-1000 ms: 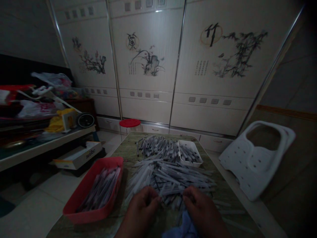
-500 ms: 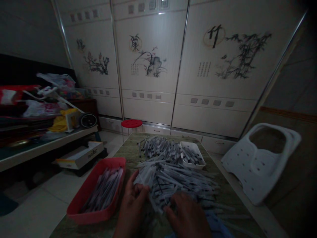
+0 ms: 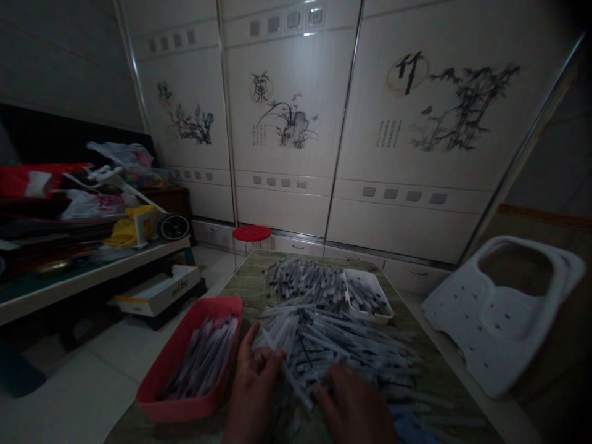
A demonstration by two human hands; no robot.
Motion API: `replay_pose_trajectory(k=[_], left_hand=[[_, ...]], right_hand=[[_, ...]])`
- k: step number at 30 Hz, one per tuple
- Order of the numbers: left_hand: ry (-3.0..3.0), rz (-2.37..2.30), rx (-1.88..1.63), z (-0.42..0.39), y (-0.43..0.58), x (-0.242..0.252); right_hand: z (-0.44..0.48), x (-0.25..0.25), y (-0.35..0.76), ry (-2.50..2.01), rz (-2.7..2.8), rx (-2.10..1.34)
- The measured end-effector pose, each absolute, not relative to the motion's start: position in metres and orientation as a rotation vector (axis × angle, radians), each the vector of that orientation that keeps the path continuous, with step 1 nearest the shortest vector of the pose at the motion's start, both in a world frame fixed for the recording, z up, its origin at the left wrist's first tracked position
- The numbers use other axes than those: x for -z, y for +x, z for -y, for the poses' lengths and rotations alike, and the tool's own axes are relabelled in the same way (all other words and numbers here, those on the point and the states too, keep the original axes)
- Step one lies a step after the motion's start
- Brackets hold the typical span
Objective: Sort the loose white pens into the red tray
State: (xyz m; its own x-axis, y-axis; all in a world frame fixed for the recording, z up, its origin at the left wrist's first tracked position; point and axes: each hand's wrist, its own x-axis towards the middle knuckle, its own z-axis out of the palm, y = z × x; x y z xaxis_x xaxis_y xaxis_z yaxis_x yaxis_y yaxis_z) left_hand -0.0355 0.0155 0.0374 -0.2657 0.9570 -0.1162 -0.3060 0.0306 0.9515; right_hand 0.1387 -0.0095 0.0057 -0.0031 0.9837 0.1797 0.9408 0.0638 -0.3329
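My left hand (image 3: 259, 370) is closed, with thumb and fingertips pinching a slim translucent tube (image 3: 269, 339) that looks like a pen barrel. My right hand (image 3: 349, 394) is closed, its thumb and forefinger at the near end of a thin dark rod (image 3: 309, 351), like a pen refill. Under and beyond both hands spreads a loose heap of pale tubes (image 3: 351, 336), several with dark ends. Farther back lies a second pile (image 3: 300, 277) of similar pieces. To the left of my left hand, a red plastic basin (image 3: 180, 410) holds many slender tubes.
A white tray (image 3: 388, 317) with more pieces stands on the far right of the green table (image 3: 245, 277). Beyond are a red stool (image 3: 252, 232) and sliding wardrobe doors (image 3: 287, 203). A white plastic seat (image 3: 499, 320) is at right; a cluttered bench (image 3: 152, 246) is at left.
The whole view has shifted slightly right and down as the head moved. Both hands stay close to the same spot over the heap; the dark rod by my right hand shows more clearly.
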Motion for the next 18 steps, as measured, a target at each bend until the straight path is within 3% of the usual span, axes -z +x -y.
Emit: replay_pose_trajectory(k=[9,18], left_hand=[[0.764,-1.222,-1.506,-0.016,-0.034,-0.035],[0.659,-1.166,-1.521,-0.02,-0.032,-0.029]], right_hand=[[0.013,-0.011,0.147,-1.911,1.946,-0.173],[0.021,-0.048,0.201,-1.745,1.465,-0.591]])
